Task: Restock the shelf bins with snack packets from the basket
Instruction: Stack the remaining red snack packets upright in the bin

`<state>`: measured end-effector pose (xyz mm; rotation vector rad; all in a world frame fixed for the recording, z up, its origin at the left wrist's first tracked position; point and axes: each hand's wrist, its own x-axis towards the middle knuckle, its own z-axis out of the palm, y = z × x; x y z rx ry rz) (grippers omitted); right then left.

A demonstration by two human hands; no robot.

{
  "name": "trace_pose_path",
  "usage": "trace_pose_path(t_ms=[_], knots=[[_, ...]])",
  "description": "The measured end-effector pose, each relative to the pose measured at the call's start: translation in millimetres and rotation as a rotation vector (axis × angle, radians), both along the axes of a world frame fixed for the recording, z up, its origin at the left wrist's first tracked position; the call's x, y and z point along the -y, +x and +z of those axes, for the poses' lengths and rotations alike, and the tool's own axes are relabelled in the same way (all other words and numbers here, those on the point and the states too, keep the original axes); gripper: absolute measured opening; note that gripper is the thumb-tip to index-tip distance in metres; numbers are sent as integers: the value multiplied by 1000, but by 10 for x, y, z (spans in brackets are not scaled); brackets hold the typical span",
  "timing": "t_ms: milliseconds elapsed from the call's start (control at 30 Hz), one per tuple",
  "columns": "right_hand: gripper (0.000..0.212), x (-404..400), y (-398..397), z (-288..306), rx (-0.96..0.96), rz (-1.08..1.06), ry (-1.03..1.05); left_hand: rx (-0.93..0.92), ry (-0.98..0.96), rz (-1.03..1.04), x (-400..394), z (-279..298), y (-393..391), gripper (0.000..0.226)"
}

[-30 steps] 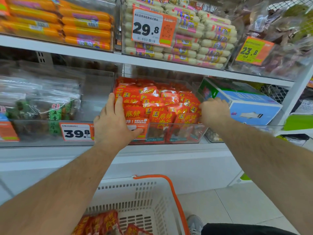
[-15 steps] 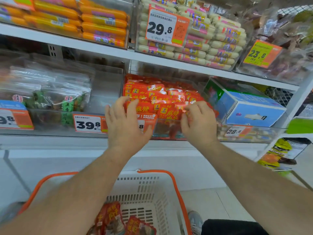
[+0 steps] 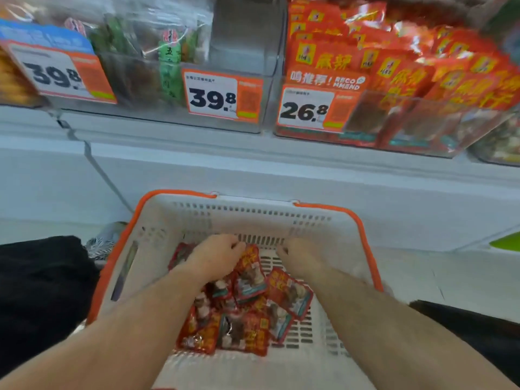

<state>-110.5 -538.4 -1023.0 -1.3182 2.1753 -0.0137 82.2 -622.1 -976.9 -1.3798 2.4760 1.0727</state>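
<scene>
A white basket (image 3: 332,237) with orange handles sits low in front of me, holding several red snack packets (image 3: 247,313) in a loose pile. My left hand (image 3: 215,256) is down inside it on the pile, its fingers curled at the top edge of one red packet (image 3: 251,273). Beside the pile, my right hand (image 3: 298,256) hangs over the bare basket floor, its fingers curled, with nothing visible in it. Above, the clear shelf bin (image 3: 422,128) with the 26.8 tag is packed with the same red packets (image 3: 408,66).
To the left of the red bin stands a clear bin (image 3: 244,52) with a 39.8 tag (image 3: 222,95) and clear-wrapped packs (image 3: 166,52). A white shelf front (image 3: 253,170) runs below the bins. Dark cloth (image 3: 42,291) lies left of the basket.
Both hands have left the red bin and dropped down into the basket. My view has tilted down, so the upper shelves are out of frame.
</scene>
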Motion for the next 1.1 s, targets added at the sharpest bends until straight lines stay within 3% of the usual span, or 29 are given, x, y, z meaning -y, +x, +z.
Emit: trace_pose_path(t_ms=[33, 100, 267, 333, 433, 633, 800, 900, 1100], knots=[[16, -52, 18, -146, 28, -27, 60, 18, 30, 2, -2, -72, 20, 31], [53, -157, 67, -397, 76, -54, 172, 54, 86, 6, 6, -183, 44, 13], [100, -406, 188, -815, 64, -108, 310, 98, 178, 38, -6, -331, 100, 31], [105, -489, 221, -935, -20, -92, 311, 120, 187, 29, -13, -362, 115, 30], [90, -576, 247, -1003, -55, -129, 292, 121, 183, 36, -9, -385, 94, 25], [17, -607, -4, -994, 213, -295, 303, 108, 165, 19, -72, -324, 15, 23], [7, -484, -205, -338, 232, -224, 261, 54, 164, -9, -179, -184, -88, 23], [14, -337, -251, 188, 292, -254, 136, -21, 166, 15, -245, -50, -168, 26], [5, -141, -332, 1153, 372, -170, -192, -412, 321, 99, -263, 399, -393, 39]])
